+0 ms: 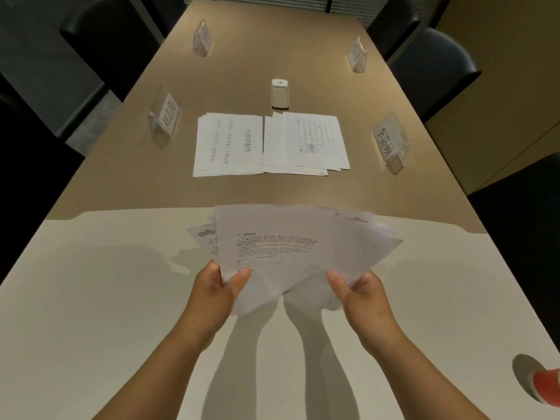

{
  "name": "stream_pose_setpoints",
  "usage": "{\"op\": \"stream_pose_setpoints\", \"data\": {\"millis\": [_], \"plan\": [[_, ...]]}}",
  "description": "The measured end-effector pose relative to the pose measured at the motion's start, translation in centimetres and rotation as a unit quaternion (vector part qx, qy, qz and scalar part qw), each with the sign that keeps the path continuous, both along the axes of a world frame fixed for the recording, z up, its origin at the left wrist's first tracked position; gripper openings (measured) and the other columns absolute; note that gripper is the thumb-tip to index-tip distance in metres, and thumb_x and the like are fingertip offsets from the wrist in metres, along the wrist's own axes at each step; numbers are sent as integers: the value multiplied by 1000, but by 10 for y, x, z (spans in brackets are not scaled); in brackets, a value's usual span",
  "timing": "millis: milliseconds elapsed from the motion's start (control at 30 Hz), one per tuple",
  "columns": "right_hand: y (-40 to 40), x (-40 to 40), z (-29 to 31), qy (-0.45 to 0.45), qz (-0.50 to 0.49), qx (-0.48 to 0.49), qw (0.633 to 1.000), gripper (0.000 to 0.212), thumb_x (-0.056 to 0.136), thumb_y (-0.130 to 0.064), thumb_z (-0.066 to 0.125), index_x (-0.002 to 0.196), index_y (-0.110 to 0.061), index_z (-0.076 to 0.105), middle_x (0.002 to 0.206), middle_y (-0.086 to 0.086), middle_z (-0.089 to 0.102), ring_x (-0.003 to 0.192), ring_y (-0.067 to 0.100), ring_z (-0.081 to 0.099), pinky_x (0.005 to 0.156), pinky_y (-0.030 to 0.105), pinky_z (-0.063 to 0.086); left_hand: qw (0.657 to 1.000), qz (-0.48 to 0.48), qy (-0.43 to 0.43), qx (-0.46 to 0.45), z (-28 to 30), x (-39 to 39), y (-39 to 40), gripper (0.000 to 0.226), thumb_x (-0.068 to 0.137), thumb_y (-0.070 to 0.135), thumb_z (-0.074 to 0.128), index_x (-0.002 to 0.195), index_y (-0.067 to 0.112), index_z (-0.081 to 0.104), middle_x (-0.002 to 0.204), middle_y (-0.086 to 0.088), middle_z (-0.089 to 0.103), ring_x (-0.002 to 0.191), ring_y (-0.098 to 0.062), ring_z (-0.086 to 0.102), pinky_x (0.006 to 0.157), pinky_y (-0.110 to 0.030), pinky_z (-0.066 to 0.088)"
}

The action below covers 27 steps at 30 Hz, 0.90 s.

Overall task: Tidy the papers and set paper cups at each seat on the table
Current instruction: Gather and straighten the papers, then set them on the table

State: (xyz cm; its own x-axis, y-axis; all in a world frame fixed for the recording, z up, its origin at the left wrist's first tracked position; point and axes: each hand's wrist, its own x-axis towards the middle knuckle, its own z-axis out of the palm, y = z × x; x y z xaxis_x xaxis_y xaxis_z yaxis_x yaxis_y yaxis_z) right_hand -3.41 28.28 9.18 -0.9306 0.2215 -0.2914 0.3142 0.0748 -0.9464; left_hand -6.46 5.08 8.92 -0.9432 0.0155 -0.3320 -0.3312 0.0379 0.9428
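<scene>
A loose, fanned bundle of printed papers (291, 250) hangs above the near white part of the table (91, 298). My left hand (219, 284) grips its lower left edge and my right hand (359, 291) grips its lower right edge. Farther out on the brown tabletop lie two stacks of papers side by side: a left stack (227, 145) with large printed characters and a right stack (306, 144) with a grid drawing on top. A red paper cup (547, 384) shows partly at the bottom right edge, lying near the table's corner.
A white remote-like device (280, 94) lies beyond the stacks. Several clear name-card stands sit along both sides, the nearest ones at left (165, 116) and right (391, 140). Dark chairs (430, 68) line the table's sides.
</scene>
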Motion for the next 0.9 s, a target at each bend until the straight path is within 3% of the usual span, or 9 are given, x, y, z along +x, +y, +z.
{"op": "stream_pose_setpoints", "data": {"millis": [167,367,467,633,767,900], "plan": [[6,0,-7,-8,9,-52,999,38,89,-3,67,119,-26,60,110,-9,74,103,9,70,84,27,54,1000,2,3,-13,-4,1,-4,38,86,4,71,109,34,65,104,17,75,97,-1,70,79,-20,55],[1,-10,-14,-3,45,7,999,37,88,-15,70,122,-28,59,116,-4,71,110,14,67,94,40,54,999,-9,16,-31,-9,-13,1,41,89,7,69,119,33,59,115,11,71,110,-9,66,94,-32,53],[0,-15,-17,2,34,1,999,38,90,-10,68,121,-29,57,116,-5,70,109,11,66,92,34,54,1000,7,13,-10,-13,-16,1,36,92,5,64,118,30,60,116,10,72,111,-8,66,96,-32,51],[-15,-22,-14,-21,3,33,999,38,95,-2,55,129,-18,52,119,-3,66,98,-4,62,90,18,51,998,-2,9,-59,-11,-15,14,27,97,7,56,112,30,58,105,16,65,103,-11,63,95,-33,49],[-8,-18,9,-13,21,77,997,34,95,-11,58,126,-24,55,117,-9,67,107,7,63,101,40,50,997,-41,16,-64,2,-14,-4,29,95,8,60,117,25,67,109,12,75,103,-9,69,97,-40,54],[9,6,43,-16,19,32,999,23,91,-17,66,112,-26,62,108,-6,74,98,17,72,91,48,56,997,-72,-1,10,31,-10,-11,31,92,3,62,116,23,67,110,4,76,101,-20,73,91,-44,56]]}}
